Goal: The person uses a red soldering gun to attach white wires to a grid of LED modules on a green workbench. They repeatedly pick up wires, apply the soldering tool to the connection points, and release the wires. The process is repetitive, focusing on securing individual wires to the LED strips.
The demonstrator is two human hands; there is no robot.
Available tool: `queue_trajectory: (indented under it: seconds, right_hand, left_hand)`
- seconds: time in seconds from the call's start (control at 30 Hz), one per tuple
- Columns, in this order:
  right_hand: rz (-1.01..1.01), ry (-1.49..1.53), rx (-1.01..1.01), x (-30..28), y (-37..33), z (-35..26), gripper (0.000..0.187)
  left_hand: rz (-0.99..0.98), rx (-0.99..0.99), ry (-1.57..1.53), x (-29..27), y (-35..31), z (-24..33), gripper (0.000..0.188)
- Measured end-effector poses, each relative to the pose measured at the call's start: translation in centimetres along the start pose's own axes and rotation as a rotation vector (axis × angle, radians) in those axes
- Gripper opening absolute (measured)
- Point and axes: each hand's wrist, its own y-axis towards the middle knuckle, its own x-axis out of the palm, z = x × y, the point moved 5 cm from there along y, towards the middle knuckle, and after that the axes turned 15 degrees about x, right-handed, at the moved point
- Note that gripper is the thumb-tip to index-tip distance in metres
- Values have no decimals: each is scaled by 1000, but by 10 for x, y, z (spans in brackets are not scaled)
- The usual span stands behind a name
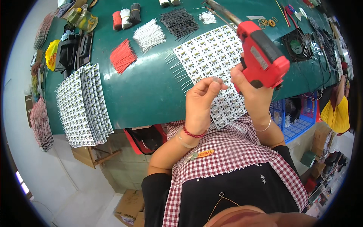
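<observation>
My right hand [251,92] is wrapped round the grip of a red and black soldering gun [264,56]. Its metal barrel slants up and to the left, toward the far edge of the view. My left hand [202,100] is closed in a pinch beside it, over the circuit board panel; what the fingertips hold, if anything, is too small to make out. Under both hands lies the white circuit board panel [206,47], with rows of small parts. Short white wires [180,73] stick out from its left edge.
Red wires [123,56], white wires [149,35] and black wires [179,23] lie in piles on the green table [140,96]. Several more panels [77,109] stand at the left. A fan [298,44] sits at the right, above a blue crate [298,126].
</observation>
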Motion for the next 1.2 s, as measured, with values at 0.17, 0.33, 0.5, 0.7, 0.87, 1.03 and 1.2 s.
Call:
queue_trajectory:
  seconds: [0.17,0.33,0.5,0.7,0.87,1.03,1.2]
  right_hand:
    - [-92,-123,-181,-1,-4,6,30]
    - [-96,-177,-188,0,-6,7,34]
    - [-130,-56,-68,1,-3,20,32]
    - [-96,-62,54,-3,-2,24,22]
    - [-170,-155,115,-17,23,12,20]
    - [-281,-105,286,-3,38,28,25]
    - [-315,-189,329,20,47,39,25]
  left_hand:
    - [99,-76,-280,20,-1,-7,23]
    - [50,-118,-375,29,0,-4,21]
    - [17,-161,-412,25,4,-6,21]
    - [60,-29,-297,-3,17,-1,19]
    - [11,556,835,-87,76,43,10]
    - [-414,981,1471,-101,116,68,12]
    - [-617,1038,1511,-105,123,54,17]
